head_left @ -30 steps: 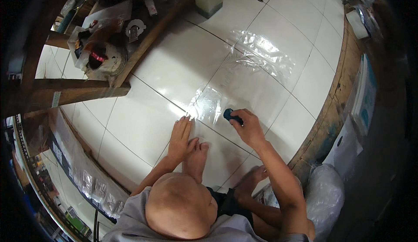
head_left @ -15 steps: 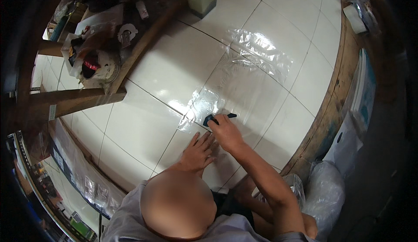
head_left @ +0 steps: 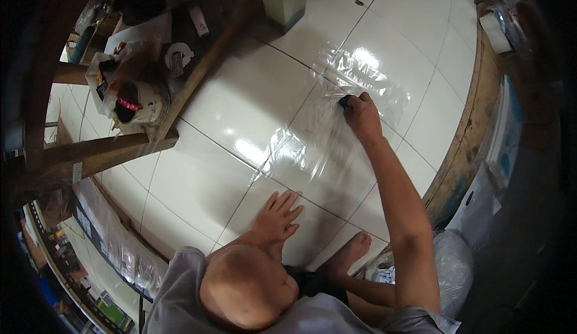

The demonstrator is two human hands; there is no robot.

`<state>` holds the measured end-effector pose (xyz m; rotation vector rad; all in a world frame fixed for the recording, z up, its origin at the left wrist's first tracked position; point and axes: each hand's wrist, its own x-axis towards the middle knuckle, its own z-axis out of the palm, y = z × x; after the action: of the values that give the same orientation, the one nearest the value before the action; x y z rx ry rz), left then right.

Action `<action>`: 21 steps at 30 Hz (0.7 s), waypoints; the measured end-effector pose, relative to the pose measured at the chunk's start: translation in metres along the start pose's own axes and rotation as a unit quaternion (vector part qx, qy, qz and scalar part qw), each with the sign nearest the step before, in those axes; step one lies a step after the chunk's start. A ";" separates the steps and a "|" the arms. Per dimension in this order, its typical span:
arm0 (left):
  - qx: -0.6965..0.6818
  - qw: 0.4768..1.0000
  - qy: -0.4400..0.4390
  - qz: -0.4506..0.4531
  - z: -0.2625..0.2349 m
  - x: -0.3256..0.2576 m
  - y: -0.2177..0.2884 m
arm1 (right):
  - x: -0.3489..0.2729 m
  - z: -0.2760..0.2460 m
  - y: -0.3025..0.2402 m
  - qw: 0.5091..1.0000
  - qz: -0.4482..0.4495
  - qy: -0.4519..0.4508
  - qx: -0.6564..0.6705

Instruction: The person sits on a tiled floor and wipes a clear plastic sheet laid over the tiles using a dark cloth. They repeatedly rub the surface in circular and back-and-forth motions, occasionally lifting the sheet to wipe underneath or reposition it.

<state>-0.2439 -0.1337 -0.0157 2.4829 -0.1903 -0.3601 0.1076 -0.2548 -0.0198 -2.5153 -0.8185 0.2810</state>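
Note:
A clear plastic sheet (head_left: 374, 80), creased and shiny, lies flat over the white floor tiles (head_left: 240, 88). My right hand (head_left: 363, 116) is closed around a small dark blue-black tool (head_left: 344, 101) at the sheet's far part. Most of that tool is hidden by the fingers, so its kind does not show. Nearer to me, my left hand (head_left: 276, 217) rests palm down with fingers spread, by the near end of the sheet. Nothing is in it. Whether its fingertips touch the plastic I cannot tell.
A wooden frame on the left carries a stained bucket (head_left: 147, 103) and loose items. A translucent container (head_left: 283, 0) stands at the far side. Along the right runs a wooden beam (head_left: 460, 139), with plastic bags (head_left: 454, 262) near my bare foot (head_left: 356, 248).
My right hand has moved away from me and to the right across the sheet, still gripping the dark tool. My left hand stays near its place, its fingers a little more spread.

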 end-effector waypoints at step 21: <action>-0.067 0.996 0.066 -0.008 0.007 0.002 -0.008 | -0.001 0.016 0.005 0.998 -0.059 -0.004 -0.008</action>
<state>-0.2434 -0.1321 -0.0264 2.3668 -0.0894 -0.2059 0.1041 -0.2532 -0.0364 -2.4697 -0.9713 0.2469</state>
